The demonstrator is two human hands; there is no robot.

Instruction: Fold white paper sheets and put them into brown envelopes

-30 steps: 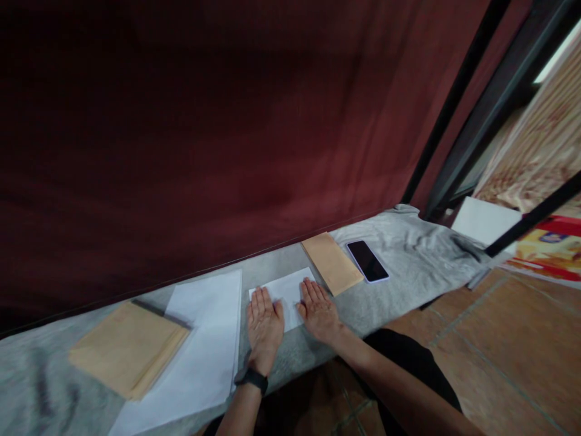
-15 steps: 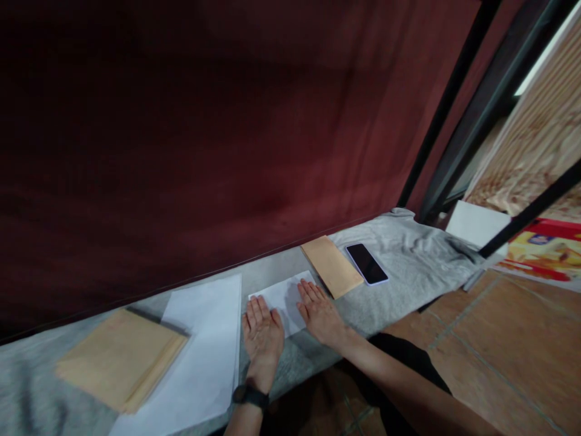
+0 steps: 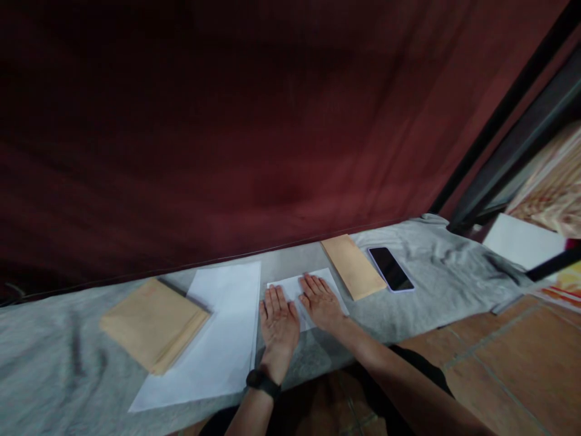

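Note:
My left hand [image 3: 278,322] lies flat, fingers stretched out, on the near left part of a small folded white paper [image 3: 290,286]. My right hand [image 3: 320,301] rests flat on the same paper, just to the right. The paper sits on a grey cloth-covered table [image 3: 408,312]. A black band circles my left wrist [image 3: 263,383]. Neither hand grips anything.
A large white sheet [image 3: 218,339] lies left of the hands, with a stack of brown envelopes [image 3: 152,322] on its far left corner. A single brown envelope [image 3: 353,274] and a dark phone [image 3: 391,269] lie to the right. A dark red curtain [image 3: 227,133] hangs behind the table.
The view has swung to the left and the hands sit closer together. My right hand has slid toward the left one across the small paper.

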